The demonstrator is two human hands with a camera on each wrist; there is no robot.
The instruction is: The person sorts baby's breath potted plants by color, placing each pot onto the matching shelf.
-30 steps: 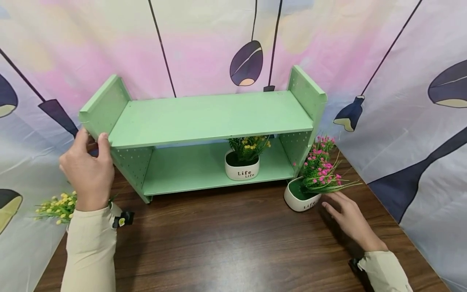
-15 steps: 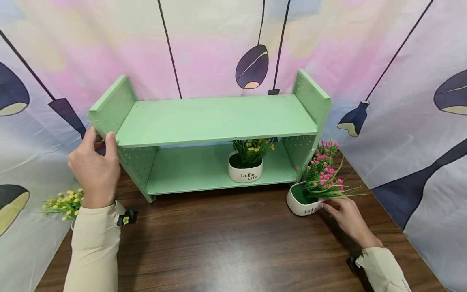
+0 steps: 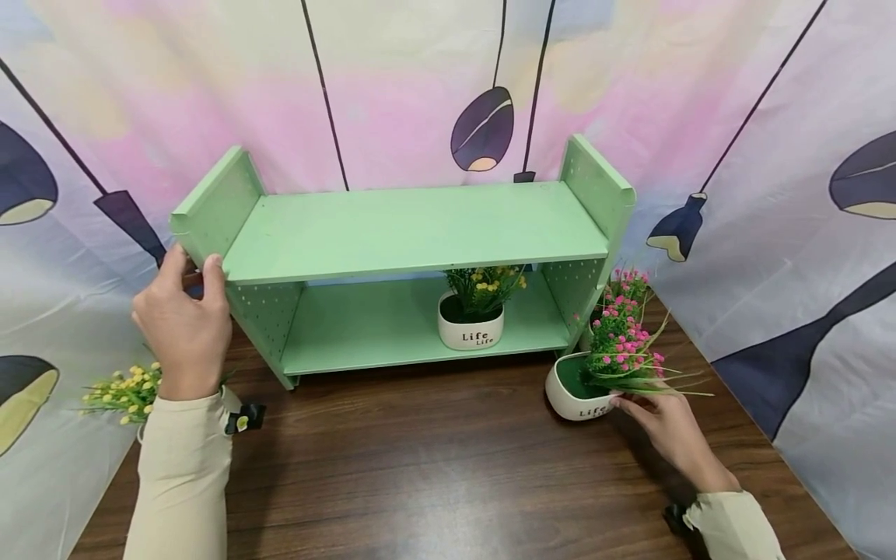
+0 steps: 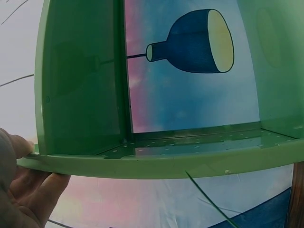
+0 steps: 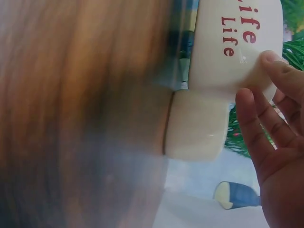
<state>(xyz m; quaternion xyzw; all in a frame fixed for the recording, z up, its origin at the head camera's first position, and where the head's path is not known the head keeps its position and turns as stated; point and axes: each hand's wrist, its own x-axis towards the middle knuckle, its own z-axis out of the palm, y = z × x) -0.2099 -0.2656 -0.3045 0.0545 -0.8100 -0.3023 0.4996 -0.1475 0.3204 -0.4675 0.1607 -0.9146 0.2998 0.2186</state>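
My left hand (image 3: 183,327) grips the front edge of the left side panel of a green two-level shelf (image 3: 420,225); in the left wrist view, thumb and fingers (image 4: 50,192) lie on either side of that panel. At the shelf's lower right, my right hand (image 3: 668,428) pinches the rim of a white flowerpot (image 3: 575,397) marked "Life", with pink flowers (image 3: 623,350) and long grass blades. The right wrist view shows this flowerpot (image 5: 235,52) with its base slightly above the table. On the lower shelf stands a similar white pot (image 3: 470,330) with yellow flowers.
Behind the held flowerpot, another white pot (image 5: 197,126) stands on the brown wooden table (image 3: 420,467). More yellow flowers (image 3: 129,393) show at the left, partly hidden by my left forearm. A curtain printed with lamps (image 3: 392,93) hangs close behind the shelf.
My right hand has gone from lying beside the pink-flowered pot to pinching its rim. That pot has come slightly toward me, away from the shelf. The left hand keeps its hold on the panel.
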